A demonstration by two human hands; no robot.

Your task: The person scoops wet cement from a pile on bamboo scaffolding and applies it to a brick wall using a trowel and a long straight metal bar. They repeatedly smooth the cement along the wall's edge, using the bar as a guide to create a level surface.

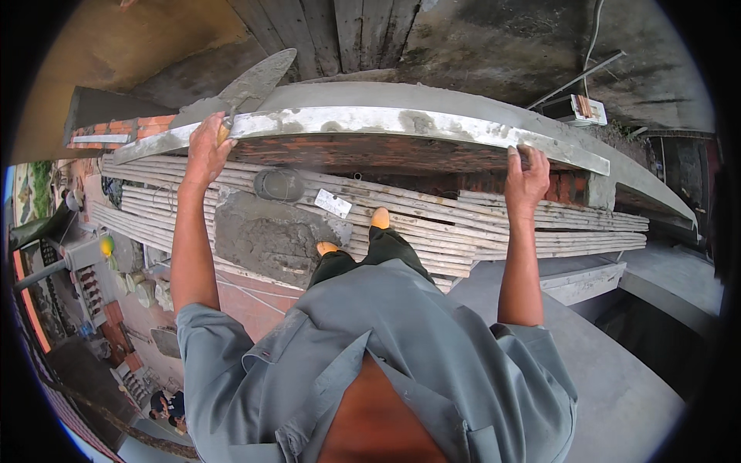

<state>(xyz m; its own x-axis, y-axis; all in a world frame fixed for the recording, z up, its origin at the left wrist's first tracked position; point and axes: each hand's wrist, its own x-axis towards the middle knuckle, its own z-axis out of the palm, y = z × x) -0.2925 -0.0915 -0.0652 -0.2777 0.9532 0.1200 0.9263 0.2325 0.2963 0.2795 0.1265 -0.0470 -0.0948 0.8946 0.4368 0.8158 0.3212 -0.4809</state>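
A long, pale metal straightedge [347, 121], smeared with grey mortar, lies along the edge of a mortar-topped brick wall [378, 93]. My left hand [205, 152] is closed around the wooden handle of a pointed trowel [261, 79] and also presses on the straightedge near its left part. The trowel's blade points up and away over the wall top, coated with mortar. Toward the other end, my right hand [528, 176] grips the straightedge with fingers curled at its lower edge; part of the fingertips is hidden. Orange bricks [347, 152] show below the straightedge.
I stand on a pole scaffold [432, 241]. By my feet are a board heaped with wet mortar [266, 235], a dark bucket [279, 185] and a white perforated plate [333, 203]. Far below left lies a yard with people [168, 407]. A concrete ledge [610, 363] is at right.
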